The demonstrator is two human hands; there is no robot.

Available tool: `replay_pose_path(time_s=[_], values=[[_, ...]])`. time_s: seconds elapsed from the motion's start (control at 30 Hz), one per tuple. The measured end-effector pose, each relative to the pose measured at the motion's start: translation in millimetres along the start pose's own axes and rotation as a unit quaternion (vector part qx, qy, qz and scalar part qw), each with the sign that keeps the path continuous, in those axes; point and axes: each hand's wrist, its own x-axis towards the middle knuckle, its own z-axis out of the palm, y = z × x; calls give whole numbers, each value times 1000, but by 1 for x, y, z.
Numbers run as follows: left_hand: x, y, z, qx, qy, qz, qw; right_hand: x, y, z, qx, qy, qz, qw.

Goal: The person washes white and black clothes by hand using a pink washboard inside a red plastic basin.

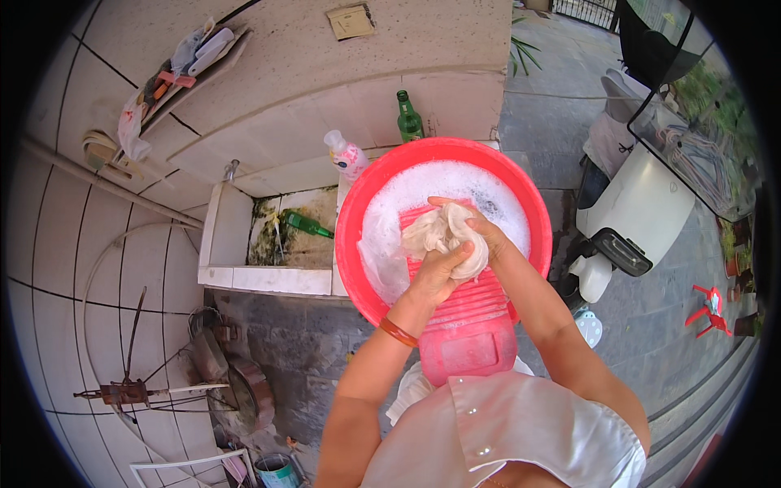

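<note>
Both of my hands grip one bunched wet white cloth (448, 235) above a red plastic basin (351, 244). My left hand (440, 271) holds its lower side, with an orange-brown bangle (398, 332) on that forearm. My right hand (488, 235) is closed round its right side. Under the cloth a pink plastic washboard (467, 305) slants out of the basin towards my body. White suds (427, 174) cover the water, and a pale, soaked piece of fabric or film (381, 268) lies at the left inside the basin.
A pink-and-white bottle (346, 157) and an upright green glass bottle (409, 117) stand behind the basin. Another green bottle (307, 224) lies in the tiled sink (280, 280) at left. A white scooter-like vehicle (637, 201) stands at right, a small red stool (711, 311) beyond.
</note>
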Motion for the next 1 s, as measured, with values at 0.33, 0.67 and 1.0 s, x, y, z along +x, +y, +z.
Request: replay_pose_path(time_s=[0.33,0.67,1.0], values=[[3,-13,-1,108,27,102,989,17,-42,31,-554,62,106,823],[9,-3,11,-162,-50,40,985,14,-47,-2,-39,-106,100,989],[16,5,11,-39,-23,14,999,32,-63,57,-352,32,165,921]])
